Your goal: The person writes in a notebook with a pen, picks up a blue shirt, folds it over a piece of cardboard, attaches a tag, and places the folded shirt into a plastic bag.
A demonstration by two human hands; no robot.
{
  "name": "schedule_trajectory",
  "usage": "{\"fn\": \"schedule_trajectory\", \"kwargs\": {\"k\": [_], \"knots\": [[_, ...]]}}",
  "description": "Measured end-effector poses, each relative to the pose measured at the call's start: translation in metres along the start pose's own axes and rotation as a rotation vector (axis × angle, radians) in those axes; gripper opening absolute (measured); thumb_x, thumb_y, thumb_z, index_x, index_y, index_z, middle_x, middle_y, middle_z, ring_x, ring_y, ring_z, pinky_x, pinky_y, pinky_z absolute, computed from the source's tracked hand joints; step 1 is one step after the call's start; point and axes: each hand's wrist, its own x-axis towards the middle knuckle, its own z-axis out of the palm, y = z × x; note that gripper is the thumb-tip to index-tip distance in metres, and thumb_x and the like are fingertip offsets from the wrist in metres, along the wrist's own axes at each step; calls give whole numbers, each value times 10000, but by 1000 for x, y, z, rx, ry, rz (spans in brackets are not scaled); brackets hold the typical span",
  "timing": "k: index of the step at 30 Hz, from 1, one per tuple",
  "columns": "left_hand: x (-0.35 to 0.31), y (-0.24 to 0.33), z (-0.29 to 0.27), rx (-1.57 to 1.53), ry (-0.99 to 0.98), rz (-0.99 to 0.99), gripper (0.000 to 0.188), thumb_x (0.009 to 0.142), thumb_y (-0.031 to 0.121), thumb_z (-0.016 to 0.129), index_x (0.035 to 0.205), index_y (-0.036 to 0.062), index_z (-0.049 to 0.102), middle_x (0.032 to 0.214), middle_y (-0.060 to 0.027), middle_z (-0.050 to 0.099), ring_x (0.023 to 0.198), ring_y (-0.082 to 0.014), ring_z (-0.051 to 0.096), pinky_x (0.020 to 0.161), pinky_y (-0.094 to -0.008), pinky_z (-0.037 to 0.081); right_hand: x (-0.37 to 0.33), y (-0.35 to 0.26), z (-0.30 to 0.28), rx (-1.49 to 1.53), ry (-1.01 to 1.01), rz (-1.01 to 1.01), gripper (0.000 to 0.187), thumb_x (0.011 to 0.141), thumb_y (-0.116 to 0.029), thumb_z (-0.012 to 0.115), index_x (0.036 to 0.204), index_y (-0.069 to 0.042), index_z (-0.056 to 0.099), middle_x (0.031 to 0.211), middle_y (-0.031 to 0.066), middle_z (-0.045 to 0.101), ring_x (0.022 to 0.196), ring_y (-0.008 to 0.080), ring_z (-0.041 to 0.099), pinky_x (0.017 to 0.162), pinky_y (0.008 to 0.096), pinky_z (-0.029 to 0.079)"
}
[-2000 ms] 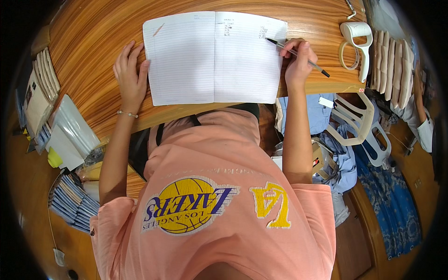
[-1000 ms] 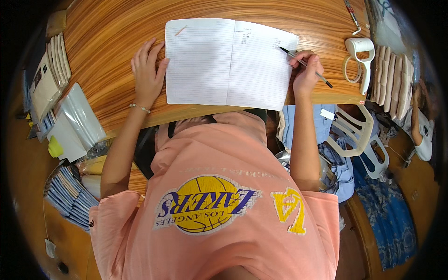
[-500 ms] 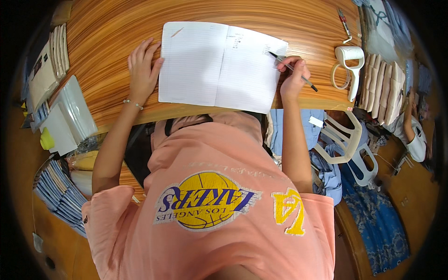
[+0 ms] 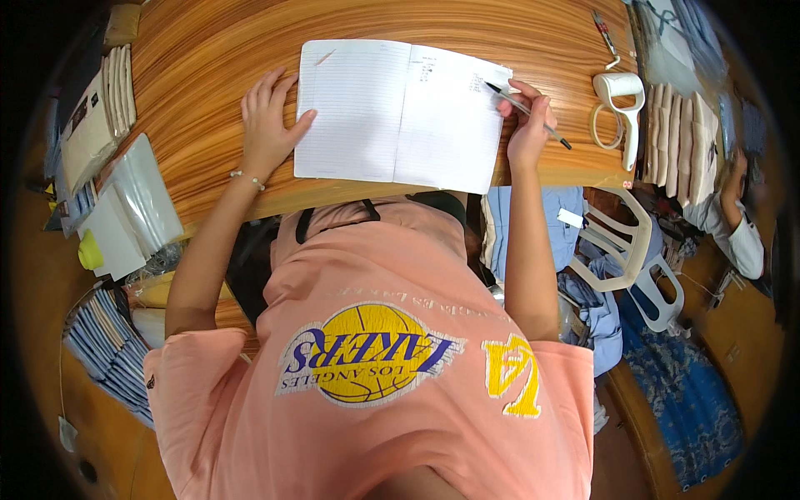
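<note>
An open lined notebook (image 4: 358,125) lies on the wood-grain table (image 4: 200,117). Small handwriting shows near the top of its right page; the left page has a short brown mark at its top corner. My right hand (image 4: 529,125) grips a pen (image 4: 533,118) between thumb and fingers at the notebook's right edge. The pen's tip points toward the written lines; whether it touches the paper I cannot tell. By the left edge of the notebook, my left hand (image 4: 271,117) rests flat on the table with its fingers spread, the thumb against the page edge.
To the right are a white-handled roller (image 4: 631,117), a tape roll (image 4: 605,127), a red-handled tool (image 4: 604,37) and stacked beige cloth (image 4: 682,146). At left are plastic packets (image 4: 143,187) and folded fabric (image 4: 108,346). White plastic chairs (image 4: 637,242) and another person's arm (image 4: 735,200) appear beyond the right side.
The view has shifted slightly. My left hand's thumb now reaches onto the notebook's edge. My right hand's fingers have opened out a little around the pen, which it still holds.
</note>
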Motion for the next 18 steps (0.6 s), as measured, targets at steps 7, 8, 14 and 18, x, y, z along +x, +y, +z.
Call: {"fn": "schedule_trajectory", "kwargs": {"k": [7, 8, 14, 18], "knots": [[2, -1, 4, 31, 49, 19, 584, 791, 412, 619, 1259, 97, 466, 1328, -137, 388, 1229, -316, 323, 1022, -450, 217, 6, 3, 0, 47, 29, 14, 587, 975, -422, 261, 941, 48, 613, 653, 79, 589, 578, 115, 518, 554, 225, 423], [3, -3, 5, 22, 62, 31, 591, 794, 425, 611, 1268, 104, 464, 1325, -135, 394, 1230, -310, 326, 1023, -460, 218, 9, 3, -1, 53, 36, 18, 592, 976, -423, 255, 936, 47, 613, 653, 82, 591, 577, 117, 522, 554, 225, 427], [-1, 1, 3, -16, 55, -20, 557, 812, 433, 585, 1255, 110, 485, 1333, -120, 402, 1249, -302, 322, 1035, -479, 212, 11, 5, -4, 87, -1, 52, 599, 980, -414, 231, 877, 41, 606, 652, 95, 595, 567, 130, 529, 555, 233, 437], [-1, -4, 6, -13, 96, 0, 524, 826, 419, 571, 1243, 110, 494, 1322, -115, 416, 1238, -299, 337, 1025, -477, 222, 8, 4, -5, 56, -11, 85, 608, 971, -440, 246, 859, 52, 585, 669, 105, 595, 599, 155, 541, 592, 267, 447]]}}
